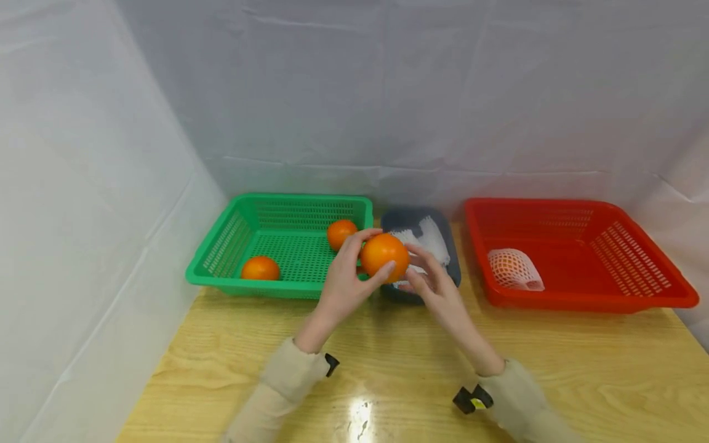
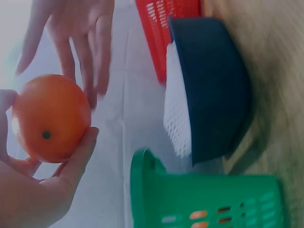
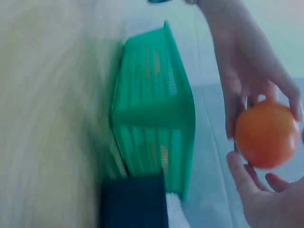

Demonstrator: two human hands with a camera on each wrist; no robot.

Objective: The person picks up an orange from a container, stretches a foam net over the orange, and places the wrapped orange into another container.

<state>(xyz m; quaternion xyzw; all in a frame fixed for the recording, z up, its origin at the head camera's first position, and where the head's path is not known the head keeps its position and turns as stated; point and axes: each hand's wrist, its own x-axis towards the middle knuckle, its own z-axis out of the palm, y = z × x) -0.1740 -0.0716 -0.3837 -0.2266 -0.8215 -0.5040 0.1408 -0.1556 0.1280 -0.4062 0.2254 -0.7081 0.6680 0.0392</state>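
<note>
An orange (image 1: 384, 257) is up in the air over the dark box (image 1: 447, 289), its round stem mark showing in the left wrist view. My left hand (image 1: 347, 278) grips it from the left, thumb and fingers curled about its side. Close by on the right is my right hand (image 1: 441, 292), its fingers spread and loosely bent at the fruit's edge; in the left wrist view these fingers (image 2: 84, 59) look nearly straight. White foam nets (image 1: 434, 241) lie in the box, partly hidden behind the hands and the fruit.
A green basket (image 1: 221, 280) on the left holds one orange (image 1: 260, 268) near its front and another orange (image 1: 341, 234) at its right end. Inside the red basket (image 1: 587, 301) on the right lies a netted orange (image 1: 512, 269). White sheeting (image 1: 343, 92) hangs behind the wooden table (image 1: 399, 363).
</note>
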